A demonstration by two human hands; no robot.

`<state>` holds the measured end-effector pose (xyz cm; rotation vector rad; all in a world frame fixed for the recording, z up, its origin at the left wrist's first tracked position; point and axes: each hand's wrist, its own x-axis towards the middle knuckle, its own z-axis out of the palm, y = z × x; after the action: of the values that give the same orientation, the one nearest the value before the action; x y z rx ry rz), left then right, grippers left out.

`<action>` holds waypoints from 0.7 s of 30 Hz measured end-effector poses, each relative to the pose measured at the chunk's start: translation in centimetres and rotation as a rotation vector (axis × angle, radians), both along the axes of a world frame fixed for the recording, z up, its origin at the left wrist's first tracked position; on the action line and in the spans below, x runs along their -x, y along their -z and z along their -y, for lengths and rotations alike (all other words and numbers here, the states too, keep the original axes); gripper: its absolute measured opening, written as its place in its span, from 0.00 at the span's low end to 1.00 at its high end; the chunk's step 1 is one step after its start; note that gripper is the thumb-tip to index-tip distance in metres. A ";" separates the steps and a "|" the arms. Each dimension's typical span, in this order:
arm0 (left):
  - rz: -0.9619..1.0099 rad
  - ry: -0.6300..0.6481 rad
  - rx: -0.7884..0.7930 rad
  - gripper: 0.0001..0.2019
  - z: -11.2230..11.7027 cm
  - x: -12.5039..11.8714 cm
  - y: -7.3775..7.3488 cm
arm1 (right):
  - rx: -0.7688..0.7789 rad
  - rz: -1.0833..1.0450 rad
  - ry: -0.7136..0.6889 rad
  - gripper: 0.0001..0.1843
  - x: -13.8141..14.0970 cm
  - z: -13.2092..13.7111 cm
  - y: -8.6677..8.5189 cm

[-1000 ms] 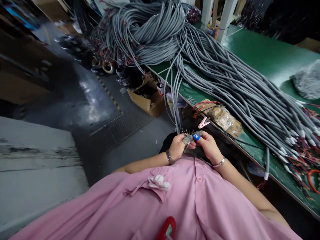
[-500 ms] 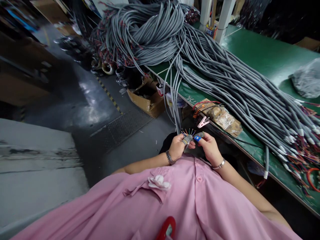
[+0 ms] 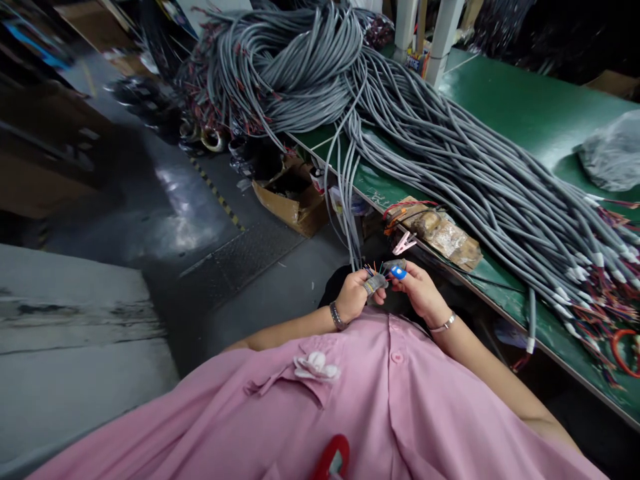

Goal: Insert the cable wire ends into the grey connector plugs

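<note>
My left hand [image 3: 354,293] is closed around the end of a grey cable [image 3: 354,247], a grey cover on its thumb. Thin coloured wires [image 3: 371,269] fan out from the cable end above the fingers. Close beside it, my right hand [image 3: 419,287] pinches at the same wires, with a blue band on a grey-covered finger or thumb. Exactly which strands sit between the right fingertips is too small to tell. Several grey cables hang from the bench edge down to my hands.
A large pile of grey cables [image 3: 430,140] lies across the green bench [image 3: 505,87], coloured wires at its ends. A pink clip [image 3: 404,243] and a taped cardboard piece [image 3: 443,233] sit at the bench edge. An open cardboard box [image 3: 290,203] stands on the floor.
My right hand has shifted slightly at the wire ends, and its blue band has turned. The wires fan out less widely than before. My left hand keeps its hold on the cable.
</note>
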<state>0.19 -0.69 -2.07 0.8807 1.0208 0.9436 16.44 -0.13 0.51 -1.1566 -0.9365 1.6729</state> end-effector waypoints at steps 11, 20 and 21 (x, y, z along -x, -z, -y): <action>-0.011 0.000 -0.022 0.18 0.0 -0.2 0.2 | -0.104 0.142 0.137 0.15 1.2 0.3 0.5; 0.030 -0.024 -0.011 0.16 -0.4 0.0 -0.3 | -0.016 0.012 0.142 0.18 0.3 0.1 1.4; 0.056 -0.021 -0.004 0.16 -0.5 0.1 -0.5 | 0.018 -0.040 0.165 0.20 -0.1 -0.1 1.5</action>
<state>0.11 -0.17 -1.61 0.8442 0.9824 0.9829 16.54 -0.02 -0.98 -1.1754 -0.7812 1.5685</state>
